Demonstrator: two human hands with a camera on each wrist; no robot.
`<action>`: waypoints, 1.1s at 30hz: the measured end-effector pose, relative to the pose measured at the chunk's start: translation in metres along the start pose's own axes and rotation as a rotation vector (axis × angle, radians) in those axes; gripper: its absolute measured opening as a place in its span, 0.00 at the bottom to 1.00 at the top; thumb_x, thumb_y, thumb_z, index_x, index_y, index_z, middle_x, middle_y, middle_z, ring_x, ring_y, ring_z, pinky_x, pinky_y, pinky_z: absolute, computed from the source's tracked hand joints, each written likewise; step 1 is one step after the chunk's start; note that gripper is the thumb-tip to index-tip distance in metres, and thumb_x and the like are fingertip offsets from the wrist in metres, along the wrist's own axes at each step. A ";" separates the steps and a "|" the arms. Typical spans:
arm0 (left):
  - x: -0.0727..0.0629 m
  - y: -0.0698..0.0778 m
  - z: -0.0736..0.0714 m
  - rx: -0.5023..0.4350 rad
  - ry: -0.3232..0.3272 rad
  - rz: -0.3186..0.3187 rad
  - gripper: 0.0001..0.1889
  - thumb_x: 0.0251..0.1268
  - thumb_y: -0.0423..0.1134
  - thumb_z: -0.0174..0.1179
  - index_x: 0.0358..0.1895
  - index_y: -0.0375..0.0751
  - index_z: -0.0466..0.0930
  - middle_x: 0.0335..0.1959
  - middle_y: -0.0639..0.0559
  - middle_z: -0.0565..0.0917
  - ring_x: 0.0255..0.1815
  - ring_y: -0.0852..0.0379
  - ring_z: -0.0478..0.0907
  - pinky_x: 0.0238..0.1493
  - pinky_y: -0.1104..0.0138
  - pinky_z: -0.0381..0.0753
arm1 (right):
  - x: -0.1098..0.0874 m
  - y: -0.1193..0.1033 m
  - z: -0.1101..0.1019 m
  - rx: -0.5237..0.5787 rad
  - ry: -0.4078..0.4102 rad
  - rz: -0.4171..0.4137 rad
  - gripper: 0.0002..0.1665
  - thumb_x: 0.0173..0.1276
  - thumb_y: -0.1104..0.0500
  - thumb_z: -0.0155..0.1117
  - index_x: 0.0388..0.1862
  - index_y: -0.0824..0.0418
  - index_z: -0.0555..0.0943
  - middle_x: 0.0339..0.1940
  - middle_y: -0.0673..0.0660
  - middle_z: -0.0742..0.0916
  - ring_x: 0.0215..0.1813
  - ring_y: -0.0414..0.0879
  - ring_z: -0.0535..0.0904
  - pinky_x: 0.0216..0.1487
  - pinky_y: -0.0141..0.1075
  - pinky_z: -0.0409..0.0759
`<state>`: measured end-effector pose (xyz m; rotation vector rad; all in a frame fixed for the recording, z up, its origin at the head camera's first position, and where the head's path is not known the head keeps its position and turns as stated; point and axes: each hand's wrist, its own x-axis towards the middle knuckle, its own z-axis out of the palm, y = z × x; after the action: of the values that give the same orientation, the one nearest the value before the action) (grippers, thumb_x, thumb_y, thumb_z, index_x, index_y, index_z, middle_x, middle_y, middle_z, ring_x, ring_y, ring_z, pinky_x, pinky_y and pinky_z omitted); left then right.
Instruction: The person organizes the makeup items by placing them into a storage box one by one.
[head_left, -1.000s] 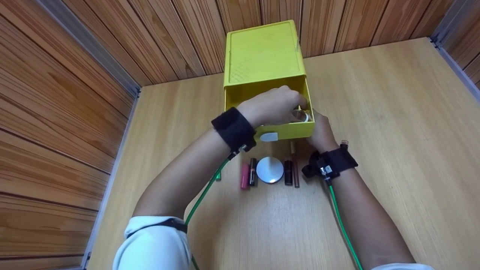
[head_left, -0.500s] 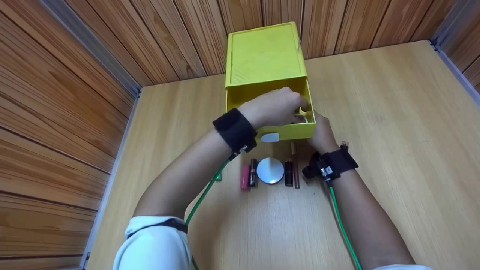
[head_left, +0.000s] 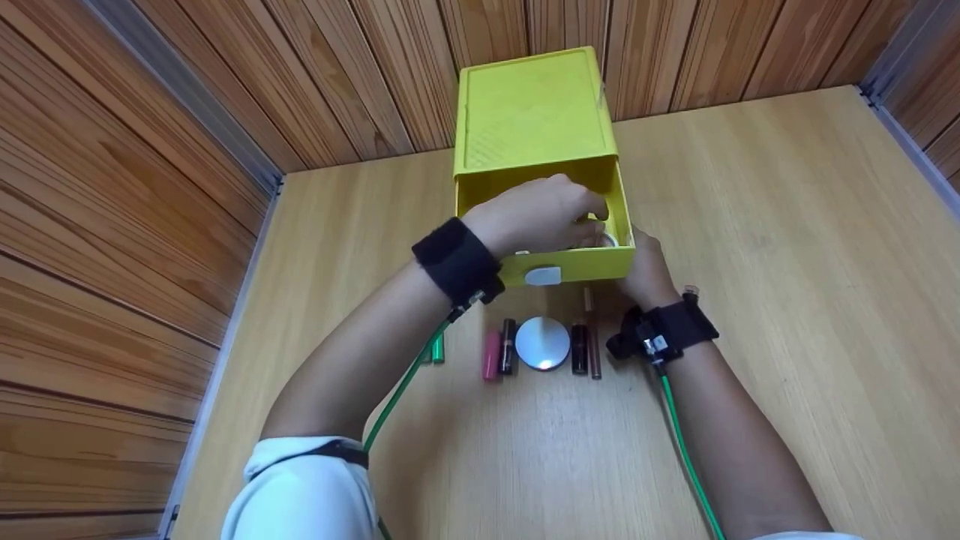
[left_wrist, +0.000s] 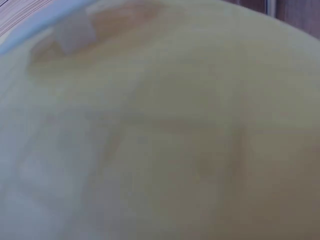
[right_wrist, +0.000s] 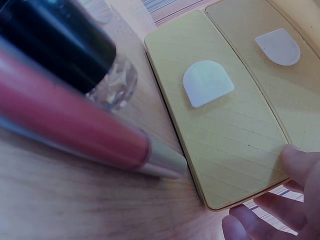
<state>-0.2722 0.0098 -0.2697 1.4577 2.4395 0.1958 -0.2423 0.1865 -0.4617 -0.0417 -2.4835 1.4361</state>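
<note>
A yellow drawer box [head_left: 536, 109] stands against the back wall, its upper drawer [head_left: 600, 262] pulled out. My left hand [head_left: 540, 214] reaches over the front panel into that drawer, fingers bent downward. Beside its fingertips shows part of a white-rimmed round thing [head_left: 611, 240]; I cannot tell whether the fingers hold anything. My right hand [head_left: 649, 262] is at the drawer's right front corner. In the right wrist view its thumb [right_wrist: 299, 162] lies on the front, with fingers curled behind the side edge. The left wrist view is blurred, filled by a pale yellow surface [left_wrist: 200, 100].
In front of the box lie a pink tube [head_left: 491, 354], a black tube [head_left: 508, 346], a round compact [head_left: 542, 343], another black tube [head_left: 579, 349] and a slim reddish tube [head_left: 594, 345]. Something green [head_left: 438, 349] lies beside the left forearm. Cables run along both arms.
My left hand has shifted slightly left inside the drawer, and the round thing has dropped lower behind the front panel. My right hand keeps its place at the corner.
</note>
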 end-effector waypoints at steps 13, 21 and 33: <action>-0.028 -0.012 -0.009 -0.083 0.130 0.042 0.12 0.78 0.38 0.43 0.35 0.41 0.75 0.23 0.54 0.67 0.22 0.61 0.67 0.27 0.73 0.67 | 0.001 0.001 -0.001 0.009 0.005 -0.054 0.06 0.65 0.69 0.58 0.39 0.72 0.79 0.32 0.62 0.82 0.36 0.50 0.74 0.39 0.37 0.72; -0.066 -0.031 -0.012 -0.143 0.333 0.081 0.12 0.75 0.38 0.51 0.50 0.40 0.84 0.42 0.52 0.85 0.38 0.65 0.79 0.45 0.75 0.75 | 0.001 0.003 -0.002 0.050 0.016 -0.033 0.10 0.63 0.72 0.57 0.43 0.72 0.79 0.33 0.61 0.82 0.36 0.45 0.73 0.41 0.31 0.71; -0.123 -0.057 0.014 -0.214 0.675 0.165 0.10 0.72 0.34 0.56 0.46 0.35 0.85 0.37 0.48 0.86 0.36 0.63 0.80 0.40 0.72 0.79 | -0.003 0.003 0.000 0.056 -0.005 -0.011 0.10 0.65 0.74 0.55 0.44 0.73 0.78 0.33 0.60 0.81 0.36 0.44 0.72 0.40 0.30 0.70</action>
<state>-0.2609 -0.1261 -0.2762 1.6876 2.6529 1.1086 -0.2395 0.1874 -0.4646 -0.0131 -2.4427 1.5022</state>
